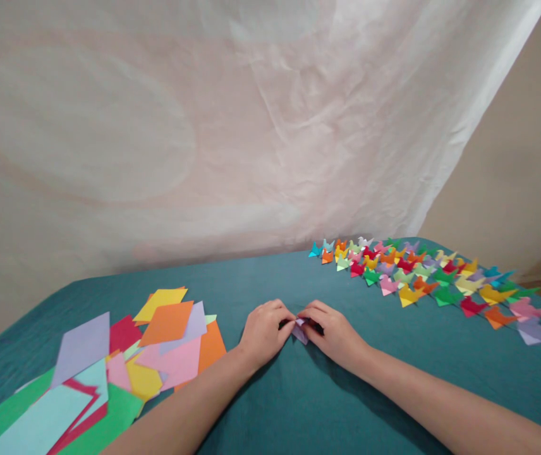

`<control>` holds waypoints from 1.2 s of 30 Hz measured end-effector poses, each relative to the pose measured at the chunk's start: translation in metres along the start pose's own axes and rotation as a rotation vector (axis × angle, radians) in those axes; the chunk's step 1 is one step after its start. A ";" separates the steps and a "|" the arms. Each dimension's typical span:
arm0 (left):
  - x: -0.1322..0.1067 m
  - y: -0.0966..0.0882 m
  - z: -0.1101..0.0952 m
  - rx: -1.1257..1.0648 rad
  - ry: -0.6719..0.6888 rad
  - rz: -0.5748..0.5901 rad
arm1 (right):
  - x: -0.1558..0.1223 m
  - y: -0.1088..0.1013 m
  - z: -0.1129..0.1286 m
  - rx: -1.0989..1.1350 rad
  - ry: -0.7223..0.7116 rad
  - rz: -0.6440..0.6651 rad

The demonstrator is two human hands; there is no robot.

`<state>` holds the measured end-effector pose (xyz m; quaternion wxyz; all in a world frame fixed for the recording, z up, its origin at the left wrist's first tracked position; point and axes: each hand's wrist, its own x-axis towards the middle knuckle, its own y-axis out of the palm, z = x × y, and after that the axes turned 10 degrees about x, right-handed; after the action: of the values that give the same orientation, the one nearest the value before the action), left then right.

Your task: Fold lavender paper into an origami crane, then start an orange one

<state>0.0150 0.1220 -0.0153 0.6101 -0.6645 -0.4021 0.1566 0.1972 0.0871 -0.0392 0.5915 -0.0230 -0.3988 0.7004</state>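
Between my two hands, just above the middle of the green-blue table, is a small folded piece of purple paper. My left hand pinches its left side with thumb and fingertips. On the other side, my right hand has its fingers closed on the same paper. Fingers cover part of the paper, so its exact folded shape cannot be made out.
Loose coloured paper sheets lie in an overlapping pile at the left. Rows of small folded paper birds in many colours stand at the right. A pale cloth hangs behind the table.
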 end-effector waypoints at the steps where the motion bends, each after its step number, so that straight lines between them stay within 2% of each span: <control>1: 0.000 0.000 0.000 -0.020 -0.017 0.005 | 0.000 0.000 0.000 0.001 0.001 0.002; 6: 0.000 -0.002 -0.001 -0.043 -0.052 0.008 | 0.001 0.000 -0.001 0.010 0.006 0.008; 13: -0.002 -0.002 -0.002 0.125 0.089 -0.032 | 0.000 -0.002 -0.002 0.017 0.000 0.027; 22: -0.002 -0.002 -0.001 0.251 0.181 -0.057 | -0.001 -0.005 0.000 0.026 -0.025 0.044; 36: 0.000 -0.003 -0.003 0.268 0.208 -0.075 | -0.002 -0.004 0.002 0.026 -0.033 0.044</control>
<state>0.0165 0.1199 -0.0120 0.7368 -0.5745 -0.3370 0.1163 0.1999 0.0844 -0.0360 0.5693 -0.0124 -0.3990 0.7187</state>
